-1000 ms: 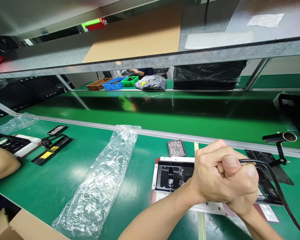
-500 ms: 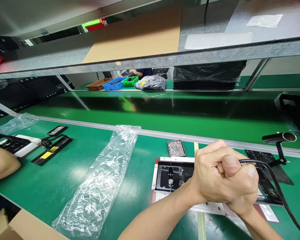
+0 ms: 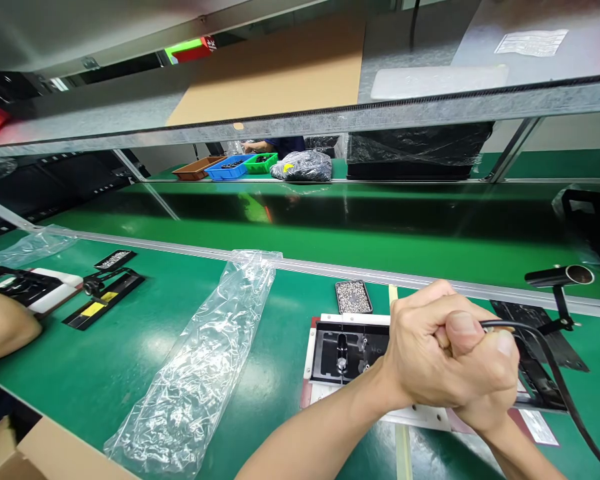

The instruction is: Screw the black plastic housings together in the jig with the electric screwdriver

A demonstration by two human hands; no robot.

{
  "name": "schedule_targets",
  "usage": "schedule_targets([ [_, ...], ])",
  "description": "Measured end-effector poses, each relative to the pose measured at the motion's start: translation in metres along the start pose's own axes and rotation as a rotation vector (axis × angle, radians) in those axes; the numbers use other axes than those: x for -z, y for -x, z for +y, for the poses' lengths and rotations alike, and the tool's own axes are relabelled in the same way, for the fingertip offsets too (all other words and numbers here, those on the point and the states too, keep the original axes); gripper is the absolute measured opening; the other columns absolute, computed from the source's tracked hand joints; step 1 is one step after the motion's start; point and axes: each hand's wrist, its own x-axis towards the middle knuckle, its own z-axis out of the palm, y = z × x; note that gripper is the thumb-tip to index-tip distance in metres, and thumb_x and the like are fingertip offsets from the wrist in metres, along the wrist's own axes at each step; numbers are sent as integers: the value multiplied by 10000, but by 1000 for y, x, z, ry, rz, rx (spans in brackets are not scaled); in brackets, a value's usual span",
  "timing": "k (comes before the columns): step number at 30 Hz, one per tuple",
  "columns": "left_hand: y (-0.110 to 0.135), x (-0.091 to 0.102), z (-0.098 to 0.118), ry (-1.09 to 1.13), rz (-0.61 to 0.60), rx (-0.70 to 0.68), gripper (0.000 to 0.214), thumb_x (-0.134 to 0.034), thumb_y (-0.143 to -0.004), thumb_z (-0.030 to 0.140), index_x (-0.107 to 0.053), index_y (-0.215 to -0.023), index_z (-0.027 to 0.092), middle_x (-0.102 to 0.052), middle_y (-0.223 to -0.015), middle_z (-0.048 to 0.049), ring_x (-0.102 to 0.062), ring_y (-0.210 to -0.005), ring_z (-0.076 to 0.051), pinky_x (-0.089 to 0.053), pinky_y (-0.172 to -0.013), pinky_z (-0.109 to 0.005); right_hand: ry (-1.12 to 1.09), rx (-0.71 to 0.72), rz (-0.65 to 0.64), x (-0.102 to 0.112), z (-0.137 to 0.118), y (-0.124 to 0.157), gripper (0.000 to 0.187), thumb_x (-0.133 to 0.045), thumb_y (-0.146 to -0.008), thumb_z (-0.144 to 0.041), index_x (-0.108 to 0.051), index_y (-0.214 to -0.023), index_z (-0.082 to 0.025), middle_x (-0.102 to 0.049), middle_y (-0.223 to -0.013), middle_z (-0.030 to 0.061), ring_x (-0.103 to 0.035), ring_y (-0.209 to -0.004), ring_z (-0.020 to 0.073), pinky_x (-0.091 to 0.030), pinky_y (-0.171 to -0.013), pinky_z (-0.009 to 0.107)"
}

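My left hand [image 3: 420, 347] and my right hand [image 3: 485, 380] are closed together, one over the other, round a corded tool whose body is hidden by the fingers. Its black cable [image 3: 550, 353] leaves the grip at the right and curves down to the lower right corner. Beneath the hands lies a black plastic housing [image 3: 327, 350] in a white fixture [image 3: 350, 319]; my hands and forearms cover its middle. Just behind the fixture sits a small dark tray [image 3: 353, 307] full of tiny metal pieces, probably screws.
A metal tube on a bracket [image 3: 555, 277] stands at right. Clear plastic bags [image 3: 200, 373] lie left of the fixture. Further left are black parts [image 3: 103, 300] and another person's arm [image 3: 5, 327]. A rail [image 3: 320, 267] borders the green belt behind; a shelf [image 3: 280, 127] hangs above.
My hands keep the same grip and have barely moved. In the background, a person's hand behind the bins has shifted left.
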Motion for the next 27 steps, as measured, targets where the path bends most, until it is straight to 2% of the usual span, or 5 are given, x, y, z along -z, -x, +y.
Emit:
schedule_targets([
  [2, 1, 0, 0, 16, 7, -14, 154, -707, -753, 272, -618, -647, 203, -684, -624, -11, -566, -597, -152, -514, -558, -283, 1, 20, -8, 1, 1, 1, 458, -603, -1020, -329, -486, -595, -207, -436, -513, -27, -396, -441, 115, -306, -371, 211],
  [11, 3, 0, 1, 36, 10, -45, 118, -700, -756, 196, -617, -674, 180, -661, -638, -5, -556, -626, -140, -497, -596, -263, -26, 4, -37, -1, 5, 7, 552, -444, -1134, -357, -343, -619, -186, -327, -502, -28, -299, -440, 111, -279, -362, 234],
  [21, 2, -1, 2, 56, 32, -73, 200, -712, -755, 165, -551, -636, 171, -667, -649, -5, -525, -613, -119, -474, -593, -245, -59, -42, -33, 0, 1, 7, 598, -484, -1126, -463, -383, -604, -190, -350, -509, -13, -308, -454, 114, -252, -364, 266],
  [24, 3, -1, 2, 43, 19, -50, 143, -705, -762, 180, -594, -672, 173, -676, -653, -11, -544, -629, -133, -491, -607, -260, -80, -63, -37, 0, 2, 8, 604, -455, -1134, -463, -348, -605, -193, -335, -513, -11, -298, -454, 115, -267, -366, 273],
  [27, 4, 0, 0, 33, 5, -36, 133, -708, -755, 201, -604, -677, 174, -661, -638, -9, -551, -631, -140, -497, -604, -266, -83, -62, -49, 0, 2, 8, 603, -481, -1125, -491, -394, -607, -194, -363, -518, -6, -317, -461, 113, -260, -371, 275],
])
